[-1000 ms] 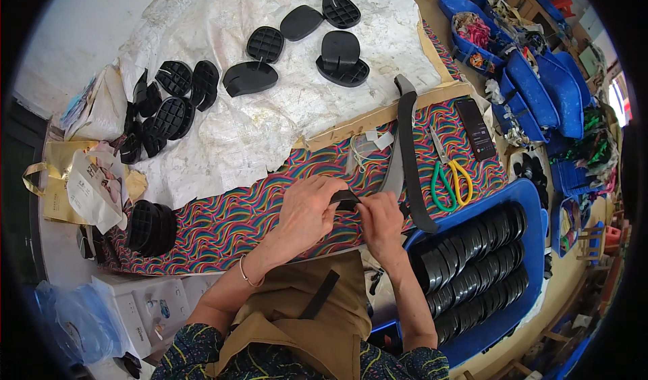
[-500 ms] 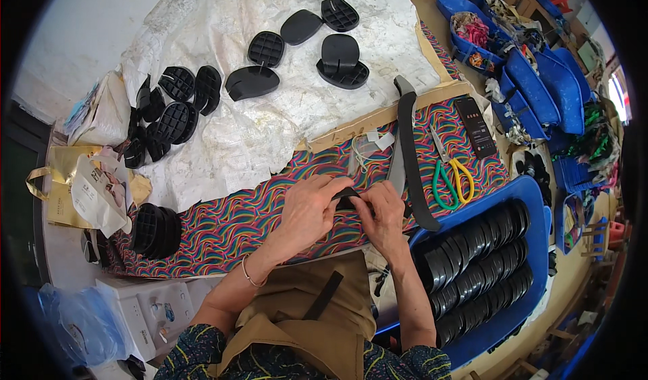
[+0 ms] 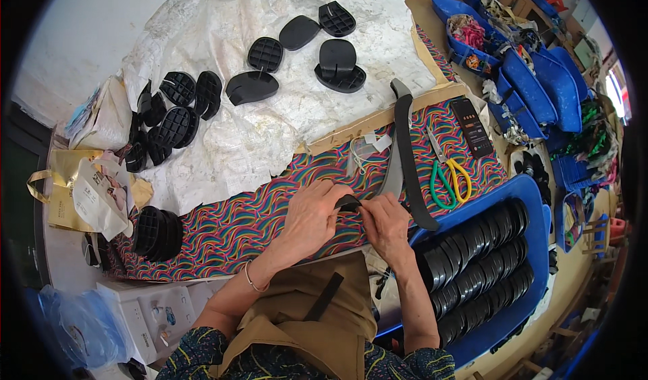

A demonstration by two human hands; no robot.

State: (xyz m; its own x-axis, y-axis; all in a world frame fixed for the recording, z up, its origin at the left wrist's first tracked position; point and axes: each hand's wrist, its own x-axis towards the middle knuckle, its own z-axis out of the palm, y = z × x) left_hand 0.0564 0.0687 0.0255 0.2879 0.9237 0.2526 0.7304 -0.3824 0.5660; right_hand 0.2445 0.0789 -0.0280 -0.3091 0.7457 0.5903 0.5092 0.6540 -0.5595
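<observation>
Barely any movement, just the right hand shifting slightly. Its grip and the left hand's are both pinched on a curved black piece, left of the scissors. Looks mid-piece: black rows packed nearside of the scissors, sole pieces loose beyond-left.

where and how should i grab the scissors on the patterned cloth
Likely best by the green and yellow handle loops, with the right hand from the near side, over the blue tub: the scissors lie flat, loops nearest, blades pointing away.
</observation>
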